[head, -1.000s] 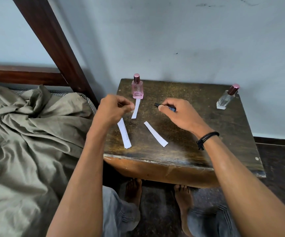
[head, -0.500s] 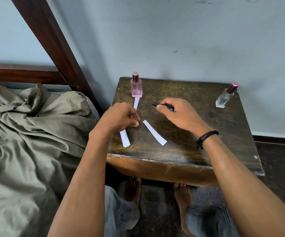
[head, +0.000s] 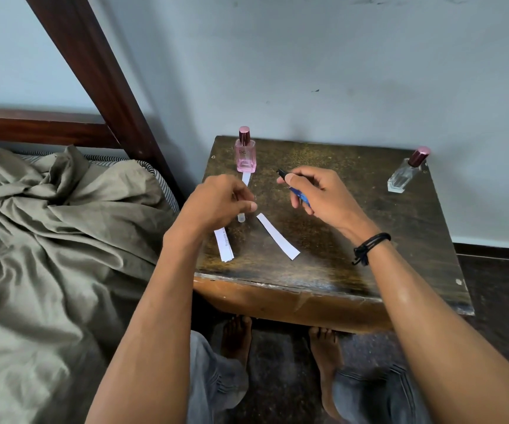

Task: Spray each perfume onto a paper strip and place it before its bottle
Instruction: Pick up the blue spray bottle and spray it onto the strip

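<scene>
A pink perfume bottle (head: 245, 154) stands at the table's back left, and a white paper strip (head: 246, 179) lies before it, partly under my left hand. A clear bottle (head: 403, 175) with a dark red cap stands at the back right. My right hand (head: 320, 194) grips a slim blue spray pen (head: 298, 194), black tip pointing left. My left hand (head: 219, 205) hovers with fingers curled and thumb out; what it pinches is hidden. A printed strip pile (head: 224, 245) lies under that wrist. A loose blank strip (head: 277, 237) lies between my hands.
The dark wooden table (head: 384, 228) stands against a pale wall. On the left, a rumpled olive bedsheet (head: 48, 240) covers a bed beside a slanting wooden post (head: 100, 75). My bare feet (head: 323, 347) rest on the dark floor beneath the table's front edge.
My left hand has come down from beside the pink bottle's strip to above the printed strips. My right hand has tilted the spray pen, so more of its blue body shows.
</scene>
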The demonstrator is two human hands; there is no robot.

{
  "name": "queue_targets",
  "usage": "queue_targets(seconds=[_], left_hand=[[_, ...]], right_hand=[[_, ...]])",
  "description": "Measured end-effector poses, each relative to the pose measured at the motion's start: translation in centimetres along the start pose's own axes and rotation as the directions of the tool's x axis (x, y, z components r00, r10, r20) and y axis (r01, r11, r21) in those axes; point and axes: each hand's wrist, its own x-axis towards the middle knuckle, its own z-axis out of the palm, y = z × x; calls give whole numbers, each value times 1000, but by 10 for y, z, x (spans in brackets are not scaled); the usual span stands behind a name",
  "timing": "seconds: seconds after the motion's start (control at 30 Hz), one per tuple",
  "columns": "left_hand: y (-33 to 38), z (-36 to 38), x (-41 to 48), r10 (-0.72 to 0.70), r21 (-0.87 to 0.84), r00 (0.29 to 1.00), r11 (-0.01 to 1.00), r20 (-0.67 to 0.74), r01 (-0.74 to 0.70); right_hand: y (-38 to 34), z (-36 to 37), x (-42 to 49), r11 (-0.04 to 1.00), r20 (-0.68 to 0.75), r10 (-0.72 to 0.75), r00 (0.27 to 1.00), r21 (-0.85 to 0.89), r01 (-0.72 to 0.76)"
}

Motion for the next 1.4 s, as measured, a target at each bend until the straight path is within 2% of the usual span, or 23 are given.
queue_targets(seconds=[0.17,0.4,0.77,1.0,1.23,1.4], left_hand=[[11,20,6,138,121,989,982,49,-143],[17,28,4,187,306,977,929,97,-209],[21,27,1,178,310,981,931,74,-193],[25,28,1,145,255,987,954,73,-159],[23,29,0,176,267,981,945,79,-191],[23,28,-1,181,233,980,952,88,-197]], right_hand=[[-7,1,-6,995,-9,61,998,86,-60],[-7,-1,-11,985,16,56,998,163,-58],[0,-8,-17,989,7,50,999,139,-51],[0,-10,-15,991,-6,56,998,122,-55],[-2,-8,-15,994,-5,52,999,100,-51],[-5,-8,-18,987,1,63,998,145,-62]])
